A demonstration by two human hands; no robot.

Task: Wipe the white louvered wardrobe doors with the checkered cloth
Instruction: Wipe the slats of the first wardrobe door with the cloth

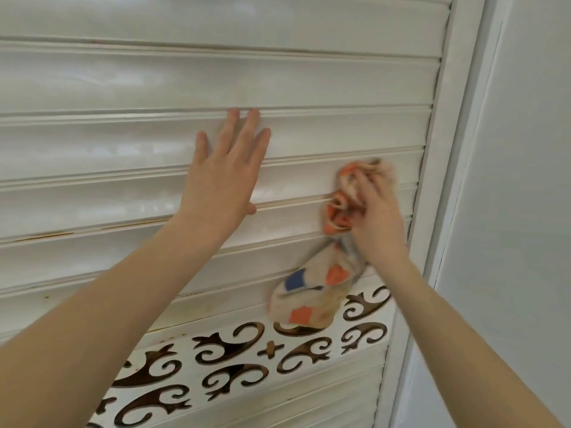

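Two hands on the white louvered door (123, 143), one working and one bracing.

Cloth: the checkered cloth (312, 291) (orange and blue squares on beige) is soft, light and limp, with no stiffness of its own. The upper part is wadded against the slats near the door's right edge, just beside the frame stile (445, 149). The loose tail hangs down and overlaps the top of the cut-out scroll panel (234, 347) below. Judged best held as a wad in the palm, so pressure passes through the fingers. A dangling tail wipes nothing and may snag in the scroll cut-outs.

Door: the slats look rigid and glossy, probably slick under a damp cloth. Their thin lips carry brownish lines of grime and likely want pressure along the groove rather than hard leaning.

Right hand (380, 217): the fingers (364, 183) are curled into the bunched cloth, gripping it and pressing it to a slat. It is slightly blurred — the thumb is hidden, so I cannot tell where it lies.

Left hand (222, 177): flat on the slats to the left of the cloth and apart from it. Its fingers (253, 131) are straight and a little spread, tips reaching up to a slat lip, holding nothing. It appears to steady the door.
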